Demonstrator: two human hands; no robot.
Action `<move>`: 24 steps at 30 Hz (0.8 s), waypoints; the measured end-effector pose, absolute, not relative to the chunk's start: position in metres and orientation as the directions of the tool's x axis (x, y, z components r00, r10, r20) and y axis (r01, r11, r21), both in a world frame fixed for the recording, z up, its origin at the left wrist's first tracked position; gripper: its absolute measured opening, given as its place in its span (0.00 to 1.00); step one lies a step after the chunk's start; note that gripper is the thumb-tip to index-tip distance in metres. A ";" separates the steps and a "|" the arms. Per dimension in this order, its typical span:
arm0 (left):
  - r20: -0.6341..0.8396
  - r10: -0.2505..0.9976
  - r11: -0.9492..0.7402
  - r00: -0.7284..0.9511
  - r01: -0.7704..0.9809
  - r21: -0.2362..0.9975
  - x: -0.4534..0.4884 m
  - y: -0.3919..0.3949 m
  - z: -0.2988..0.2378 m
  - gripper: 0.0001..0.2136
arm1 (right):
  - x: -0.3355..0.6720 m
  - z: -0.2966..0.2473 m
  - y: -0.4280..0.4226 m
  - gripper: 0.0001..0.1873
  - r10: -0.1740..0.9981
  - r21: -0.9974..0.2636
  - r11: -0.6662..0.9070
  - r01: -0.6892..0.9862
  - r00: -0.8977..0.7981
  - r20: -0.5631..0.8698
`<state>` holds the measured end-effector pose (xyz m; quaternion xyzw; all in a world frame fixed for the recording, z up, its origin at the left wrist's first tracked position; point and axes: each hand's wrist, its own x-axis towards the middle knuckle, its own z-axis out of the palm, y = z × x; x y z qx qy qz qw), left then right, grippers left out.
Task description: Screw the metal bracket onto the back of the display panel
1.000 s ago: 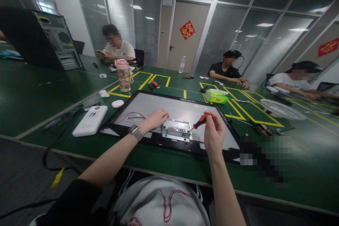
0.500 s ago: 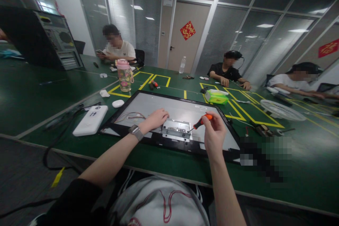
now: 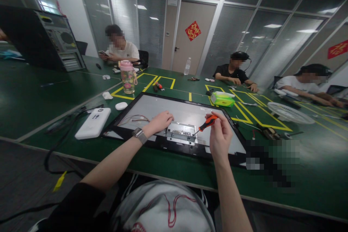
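Note:
A flat display panel (image 3: 163, 103) with a black frame and a silver-grey back lies on the green table in front of me. A metal bracket (image 3: 181, 138) is on its near middle part. My right hand (image 3: 221, 136) grips an orange and black screwdriver (image 3: 206, 124) by its handle. The tilted shaft points down left, its tip at the right end of the bracket. My left hand (image 3: 160, 122), with a watch on the wrist, lies on the panel at the bracket's left, fingers stretched out. Thin wires (image 3: 133, 118) run on the panel left of that hand.
Left of the panel are a white power bank-like block (image 3: 92, 124), a white case (image 3: 121, 106) and black cables. Behind it stand a pink-lidded bottle (image 3: 128, 78) and a green pack (image 3: 222, 99). A white fan grille (image 3: 290, 112) lies right. Several people sit across the table.
The fingers of my right hand have shifted around the screwdriver handle, while its tip stays at the same spot. My left hand has not moved. A co-worker's hands at the far right moved slightly.

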<state>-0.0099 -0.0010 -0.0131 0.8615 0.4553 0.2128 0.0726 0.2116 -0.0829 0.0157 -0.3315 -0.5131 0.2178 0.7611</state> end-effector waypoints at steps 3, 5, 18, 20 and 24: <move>0.298 0.818 -0.571 0.492 0.753 0.325 -0.010 -0.002 -0.012 0.15 | 0.212 0.015 -0.082 0.11 0.662 -0.718 0.696 0.022 0.370 0.652; 0.298 0.820 -0.568 0.489 0.756 0.325 -0.009 -0.002 -0.012 0.15 | 0.213 0.014 -0.082 0.09 0.642 -0.712 0.697 0.077 0.376 0.669; 0.295 0.818 -0.570 0.493 0.761 0.309 -0.009 -0.003 -0.012 0.15 | 0.211 0.013 -0.082 0.17 0.708 -0.739 0.673 -0.030 0.317 0.631; 0.297 0.818 -0.572 0.493 0.757 0.317 -0.009 -0.003 -0.012 0.15 | 0.211 0.013 -0.082 0.18 0.706 -0.739 0.673 -0.028 0.323 0.630; 0.299 0.819 -0.570 0.490 0.756 0.323 -0.010 -0.002 -0.013 0.15 | 0.212 0.015 -0.083 0.14 0.644 -0.732 0.670 0.119 0.397 0.654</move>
